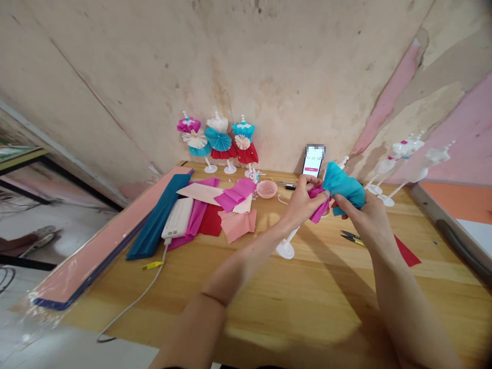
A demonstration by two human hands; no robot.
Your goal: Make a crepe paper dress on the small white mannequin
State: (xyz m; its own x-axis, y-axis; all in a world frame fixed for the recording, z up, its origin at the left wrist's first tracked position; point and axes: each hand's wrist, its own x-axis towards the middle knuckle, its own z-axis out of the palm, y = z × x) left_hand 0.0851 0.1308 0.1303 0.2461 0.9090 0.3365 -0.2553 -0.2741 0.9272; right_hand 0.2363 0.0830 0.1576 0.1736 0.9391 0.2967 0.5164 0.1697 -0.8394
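From the head view, two hands work close together above the right half of a wooden worktop (265, 297). The left hand (307, 202) is pinched on magenta crepe paper (317, 212); the right hand (367, 210) grips gathered turquoise crepe paper (344, 182), thumb and fingers pressing it, apparently so the folds stay bunched. The two papers meet between the hands, in front of a white dress form (344, 161), mostly hidden.

Along the back edge, left of centre, stand three dressed forms (217, 141), perhaps kept there as samples. A phone (313, 161) leans upright against the wall, its screen facing the person. Near it, a pink bowl (266, 189) seems to keep small beads from rolling. Snips (351, 237) lie by the right forearm, within easy reach. Towards the left edge, a white power bank (179, 218) rests on loose paper sheets, possibly weighting them.
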